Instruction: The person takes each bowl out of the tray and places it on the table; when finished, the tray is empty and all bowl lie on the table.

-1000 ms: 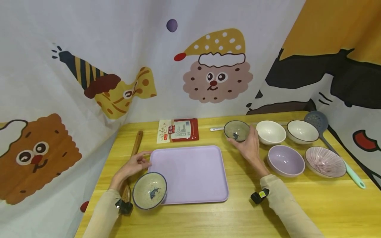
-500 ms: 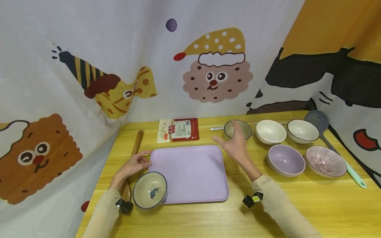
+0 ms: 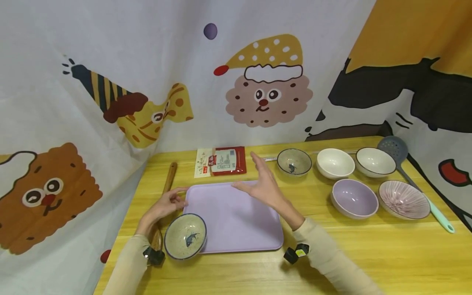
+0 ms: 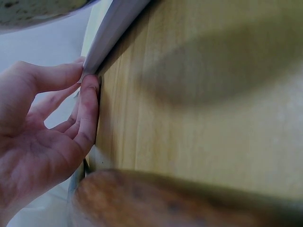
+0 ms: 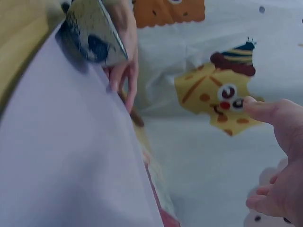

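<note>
A lilac rectangular tray (image 3: 236, 221) lies on the wooden table. My left hand (image 3: 167, 204) pinches its left rim between thumb and fingers, as the left wrist view shows with the hand (image 4: 52, 104) at the tray edge (image 4: 111, 35). A speckled bowl with a blue fish (image 3: 186, 237) overlaps the tray's near left corner. My right hand (image 3: 263, 186) hovers over the tray's far right part, thumb and fingers spread, holding nothing. Behind it, a second speckled fish bowl (image 3: 294, 162) sits near the back of the table.
At the right stand a white bowl (image 3: 334, 164), a dark-rimmed white bowl (image 3: 375, 162), a lilac bowl (image 3: 354, 199) and a pink-streaked bowl (image 3: 403, 200). Beyond them lies a slotted skimmer (image 3: 393, 149). A red and cream packet (image 3: 221, 162) lies behind the tray, a wooden-handled utensil (image 3: 169, 178) left of it.
My right hand has let go of the far speckled bowl and moved left over the tray, fingers spread. That bowl stays put. My left hand keeps its place at the tray rim.
</note>
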Available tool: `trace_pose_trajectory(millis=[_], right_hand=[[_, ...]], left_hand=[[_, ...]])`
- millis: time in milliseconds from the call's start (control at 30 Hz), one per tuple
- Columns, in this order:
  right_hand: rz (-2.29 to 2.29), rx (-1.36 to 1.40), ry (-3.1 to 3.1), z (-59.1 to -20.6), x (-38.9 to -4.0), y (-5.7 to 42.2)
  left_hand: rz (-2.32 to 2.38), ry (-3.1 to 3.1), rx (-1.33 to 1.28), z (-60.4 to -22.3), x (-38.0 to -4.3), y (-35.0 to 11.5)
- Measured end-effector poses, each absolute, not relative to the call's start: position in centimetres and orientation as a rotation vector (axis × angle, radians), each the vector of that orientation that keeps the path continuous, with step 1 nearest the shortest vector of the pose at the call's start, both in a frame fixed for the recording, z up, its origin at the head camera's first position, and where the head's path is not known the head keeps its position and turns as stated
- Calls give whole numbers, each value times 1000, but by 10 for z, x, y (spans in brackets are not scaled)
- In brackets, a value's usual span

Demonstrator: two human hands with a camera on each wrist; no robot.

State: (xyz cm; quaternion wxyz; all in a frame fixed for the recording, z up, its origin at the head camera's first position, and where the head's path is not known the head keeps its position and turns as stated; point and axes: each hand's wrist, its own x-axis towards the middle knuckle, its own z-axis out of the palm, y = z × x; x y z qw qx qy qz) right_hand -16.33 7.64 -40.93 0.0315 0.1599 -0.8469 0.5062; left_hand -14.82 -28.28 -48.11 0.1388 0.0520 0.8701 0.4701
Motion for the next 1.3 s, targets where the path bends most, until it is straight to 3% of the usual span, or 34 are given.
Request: trace_pose_trajectory(millis=[533,1300], right_hand=[[1454,1081,-2793,-424,-131,9],[1318,1665,-2768,-464,-99,-29]], left_hand=[[1345,2521,153,-482,-146,-282],[1356,2529,222,-484,-148,-286]])
